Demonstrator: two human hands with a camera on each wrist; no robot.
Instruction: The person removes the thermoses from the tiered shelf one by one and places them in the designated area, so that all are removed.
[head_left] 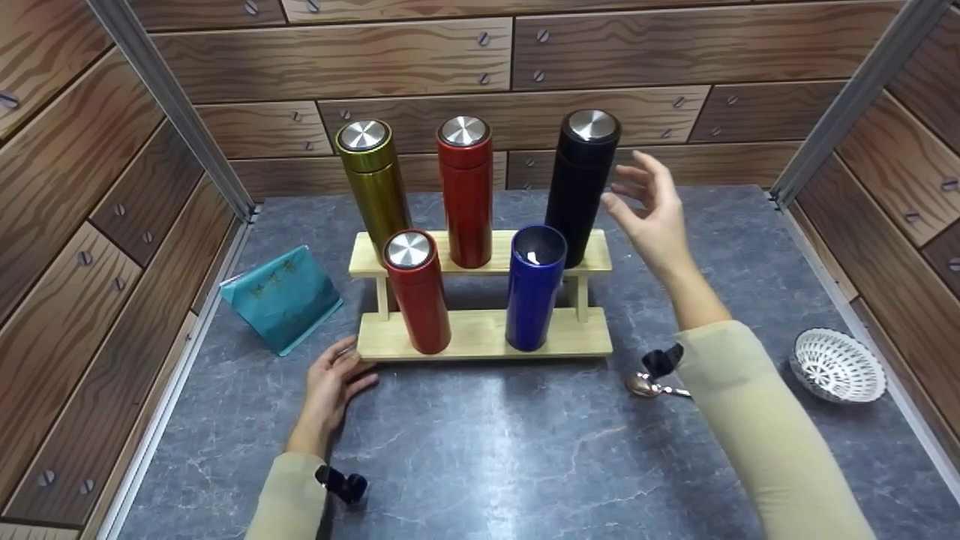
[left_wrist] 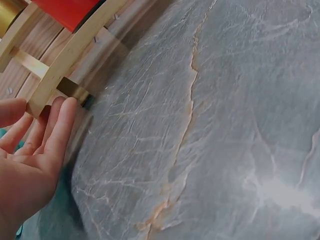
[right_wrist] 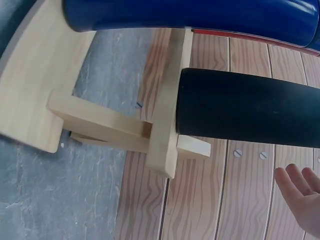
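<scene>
A two-tier wooden rack (head_left: pixel 480 334) carries several metal flasks. On its upper tier stand a gold flask (head_left: pixel 379 195), a red flask (head_left: pixel 466 195) and a black flask (head_left: pixel 581 187). The lower tier bears another red flask (head_left: pixel 420 304) and a blue flask (head_left: pixel 534 300) with a dark top. My left hand (head_left: pixel 330 382) holds the rack's lower left corner; the left wrist view shows digits (left_wrist: pixel 60 125) on both sides of the wood. Just right of the black flask's upper part, my right hand (head_left: pixel 656 217) is raised with relaxed fingers, apart from it.
A teal pouch (head_left: pixel 281 300) stands left of the rack. To the right, a metal spoon (head_left: pixel 646 385) lies partly hidden by the right sleeve, and a white woven basket (head_left: pixel 838 367) sits near the side wall. Wood-patterned walls (head_left: pixel 405 64) enclose the grey marbled tabletop (head_left: pixel 480 450).
</scene>
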